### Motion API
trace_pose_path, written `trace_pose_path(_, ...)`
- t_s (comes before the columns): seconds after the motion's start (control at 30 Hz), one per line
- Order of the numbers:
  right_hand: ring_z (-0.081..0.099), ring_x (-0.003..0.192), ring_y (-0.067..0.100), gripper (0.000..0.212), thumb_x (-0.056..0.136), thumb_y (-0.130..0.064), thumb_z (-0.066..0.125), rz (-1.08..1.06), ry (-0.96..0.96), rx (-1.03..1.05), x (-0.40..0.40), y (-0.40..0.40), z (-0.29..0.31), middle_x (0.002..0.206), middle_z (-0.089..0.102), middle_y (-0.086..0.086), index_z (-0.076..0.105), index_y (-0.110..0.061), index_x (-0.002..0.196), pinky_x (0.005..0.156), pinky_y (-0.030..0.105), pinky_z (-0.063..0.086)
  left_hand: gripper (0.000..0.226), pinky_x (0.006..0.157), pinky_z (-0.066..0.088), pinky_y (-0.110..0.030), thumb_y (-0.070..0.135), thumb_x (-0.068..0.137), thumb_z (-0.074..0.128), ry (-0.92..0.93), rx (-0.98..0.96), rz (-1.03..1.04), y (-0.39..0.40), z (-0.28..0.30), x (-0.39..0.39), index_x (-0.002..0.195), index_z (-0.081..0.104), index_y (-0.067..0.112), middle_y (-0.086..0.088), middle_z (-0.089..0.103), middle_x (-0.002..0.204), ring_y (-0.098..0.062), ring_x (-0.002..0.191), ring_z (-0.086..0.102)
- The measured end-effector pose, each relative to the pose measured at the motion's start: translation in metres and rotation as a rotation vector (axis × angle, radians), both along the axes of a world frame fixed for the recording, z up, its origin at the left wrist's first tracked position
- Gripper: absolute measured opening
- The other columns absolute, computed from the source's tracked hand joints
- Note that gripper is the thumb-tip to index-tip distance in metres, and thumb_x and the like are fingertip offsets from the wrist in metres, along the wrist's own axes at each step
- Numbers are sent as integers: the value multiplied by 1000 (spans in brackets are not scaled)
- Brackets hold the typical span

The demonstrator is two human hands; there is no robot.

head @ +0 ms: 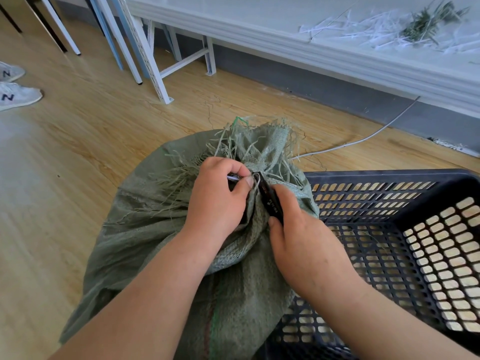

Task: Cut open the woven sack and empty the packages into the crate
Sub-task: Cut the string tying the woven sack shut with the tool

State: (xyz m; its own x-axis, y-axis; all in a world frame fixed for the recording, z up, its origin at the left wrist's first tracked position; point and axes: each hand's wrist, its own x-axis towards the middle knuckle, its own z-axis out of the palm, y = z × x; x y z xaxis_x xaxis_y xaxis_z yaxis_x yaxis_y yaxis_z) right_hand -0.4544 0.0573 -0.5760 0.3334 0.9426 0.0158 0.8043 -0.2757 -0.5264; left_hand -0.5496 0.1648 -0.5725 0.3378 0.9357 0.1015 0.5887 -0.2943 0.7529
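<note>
A green woven sack (161,237) stands on the wooden floor, its frayed neck (259,141) bunched and tied at the top. My left hand (220,198) grips the bunched neck, thumb and forefinger pinching a white tie. My right hand (301,240) holds a black cutter (268,201), whose tip touches the neck beside my left thumb. A black perforated plastic crate (389,224) sits on the right, touching the sack. The packages are hidden inside the sack.
A white platform (337,55) with shredded white strips and green scraps (428,27) runs along the back. White metal rack legs (155,66) stand at the rear left. A person's white shoes (15,92) are at the far left. A grey cable (363,139) lies on the floor.
</note>
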Motion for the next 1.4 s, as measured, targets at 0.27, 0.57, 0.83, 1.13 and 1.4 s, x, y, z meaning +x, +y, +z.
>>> trace_pose_path(0.27, 65, 93, 25, 47, 99, -32, 35, 6, 28, 27, -2, 1, 3, 104, 65, 1, 16, -33, 142, 66, 36, 46, 9, 75, 24, -7, 21, 89, 64, -17, 14, 18, 2, 3, -2, 85, 59, 28, 5, 53, 112, -3, 94, 43)
trace_pose_path(0.57, 66, 89, 29, 47, 99, -29, 36, 4, 47, 41, -2, 6, 2, 101, 66, 3, 18, -32, 142, 64, 36, 45, 6, 75, 24, -7, 21, 89, 64, -29, 5, 25, 2, 5, -2, 87, 60, 26, 7, 52, 110, -3, 92, 43)
trace_pose_path(0.83, 66, 91, 27, 49, 99, -30, 35, -8, 20, 36, -5, 3, 1, 103, 66, 2, 15, -33, 143, 61, 32, 38, 6, 75, 24, -9, 22, 89, 64, -25, 3, 33, 2, 6, -3, 87, 60, 26, 7, 52, 108, -4, 93, 43)
trace_pose_path(1.13, 66, 88, 27, 49, 99, -30, 35, -5, 32, 61, -5, 4, 0, 102, 66, 1, 15, -34, 144, 58, 32, 39, 4, 73, 24, -8, 23, 90, 63, -30, 1, 46, 1, 8, -4, 88, 61, 26, 8, 51, 109, -5, 95, 42)
trace_pose_path(1.4, 66, 89, 28, 49, 99, -29, 35, -23, 21, 33, -6, 3, -1, 102, 66, 2, 14, -32, 144, 58, 32, 36, 6, 69, 27, 1, 21, 89, 64, -33, -6, 36, -4, 5, -1, 87, 60, 25, 7, 50, 107, -3, 90, 42)
